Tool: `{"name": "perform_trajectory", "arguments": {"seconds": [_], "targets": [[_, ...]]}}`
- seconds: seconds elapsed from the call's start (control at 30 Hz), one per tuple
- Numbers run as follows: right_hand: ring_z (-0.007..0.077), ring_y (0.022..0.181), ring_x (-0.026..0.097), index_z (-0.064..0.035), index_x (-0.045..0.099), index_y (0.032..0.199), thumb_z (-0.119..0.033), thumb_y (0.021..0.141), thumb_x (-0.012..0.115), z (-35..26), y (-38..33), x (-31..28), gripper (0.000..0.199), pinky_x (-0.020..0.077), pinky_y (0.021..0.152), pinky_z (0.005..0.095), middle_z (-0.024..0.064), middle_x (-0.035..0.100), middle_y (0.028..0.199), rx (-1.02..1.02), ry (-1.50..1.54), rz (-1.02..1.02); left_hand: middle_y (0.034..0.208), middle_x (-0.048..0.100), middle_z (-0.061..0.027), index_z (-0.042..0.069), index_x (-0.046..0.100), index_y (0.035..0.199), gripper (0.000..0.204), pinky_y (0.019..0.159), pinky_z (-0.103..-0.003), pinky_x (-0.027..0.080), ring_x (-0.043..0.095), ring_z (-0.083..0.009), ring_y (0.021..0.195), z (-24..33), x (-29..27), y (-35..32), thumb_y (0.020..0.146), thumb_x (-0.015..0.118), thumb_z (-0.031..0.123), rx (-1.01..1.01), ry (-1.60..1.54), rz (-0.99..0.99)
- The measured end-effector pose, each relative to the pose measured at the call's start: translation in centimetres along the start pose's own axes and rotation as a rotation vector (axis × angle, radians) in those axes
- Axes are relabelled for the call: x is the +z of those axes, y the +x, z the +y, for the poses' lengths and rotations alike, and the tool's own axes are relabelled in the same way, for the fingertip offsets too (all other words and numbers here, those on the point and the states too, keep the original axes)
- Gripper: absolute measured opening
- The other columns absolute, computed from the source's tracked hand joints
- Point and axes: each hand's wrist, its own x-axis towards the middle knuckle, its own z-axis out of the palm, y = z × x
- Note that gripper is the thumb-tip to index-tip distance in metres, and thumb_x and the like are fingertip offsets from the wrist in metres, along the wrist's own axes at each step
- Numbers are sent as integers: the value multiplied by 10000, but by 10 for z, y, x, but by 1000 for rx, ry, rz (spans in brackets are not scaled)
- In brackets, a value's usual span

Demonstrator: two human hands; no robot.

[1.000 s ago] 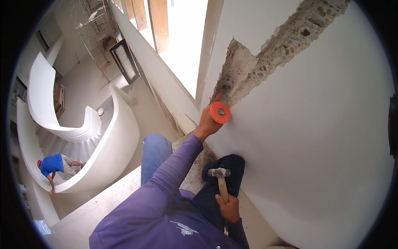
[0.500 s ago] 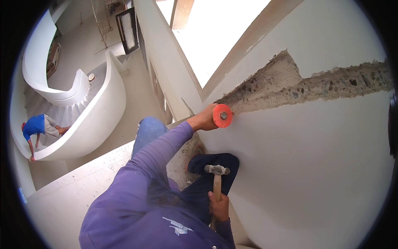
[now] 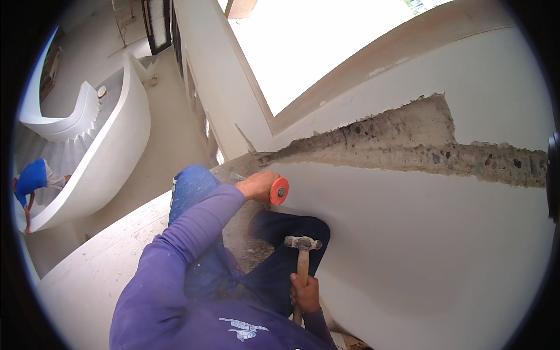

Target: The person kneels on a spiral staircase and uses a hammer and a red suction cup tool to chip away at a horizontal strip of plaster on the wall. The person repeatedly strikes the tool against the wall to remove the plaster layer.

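My left hand [image 3: 257, 186], at the end of a purple sleeve, is closed around a chisel with a round orange-red hand guard [image 3: 279, 191]. The guard and metal striking end face me; the blade is hidden. This hand is above my bent legs, just below the left end of a rough chipped groove [image 3: 402, 149] in the white wall. My right hand [image 3: 305, 293] grips the wooden handle of a hammer [image 3: 303, 242]. Its dusty metal head points up, over my dark trouser leg, away from the chisel.
Rubble and dust lie on the ledge [image 3: 248, 248] between my legs. The white wall [image 3: 420, 256] rises close on my right, with a bright window opening [image 3: 315, 52] above. Far below left, a person in blue [image 3: 32, 178] bends on a curved white staircase [image 3: 111, 169].
My left hand has drawn the chisel back from the groove's end, down and left toward my knees. The hammer stays nearly still in my right hand. The whole view has shifted.
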Motion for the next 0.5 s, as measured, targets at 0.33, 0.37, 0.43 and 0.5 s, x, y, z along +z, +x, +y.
{"name": "perform_trajectory", "arguments": {"seconds": [0.33,0.37,0.43,0.5], "targets": [[123,396,477,-63,531,799,-293,1024,675,-7,5,1,352,404,378,303,11,483,549,61,-4,-17,911,751,-194,21,730,871,189,786,-467,599,733,-402,938,3,7,13,763,780,168,-76,30,9],[122,396,476,-65,529,798,-293,1026,672,-10,5,1,352,402,377,303,9,479,549,62,1,-25,910,749,-196,17,724,862,187,790,-465,597,731,-404,944,6,4,14,765,777,167,-78,-21,62],[120,396,474,-68,521,792,-293,1028,670,-11,6,1,358,400,374,305,7,473,546,76,5,-27,895,735,-196,16,695,885,288,766,-459,583,712,-406,880,13,-16,14,702,843,182,32,-109,172],[119,396,472,-69,513,785,-297,1029,669,-12,5,0,368,397,372,306,6,469,544,78,4,-26,855,714,-172,23,674,900,321,728,-435,567,683,-385,794,19,-38,14,691,868,170,163,-222,342]]}}
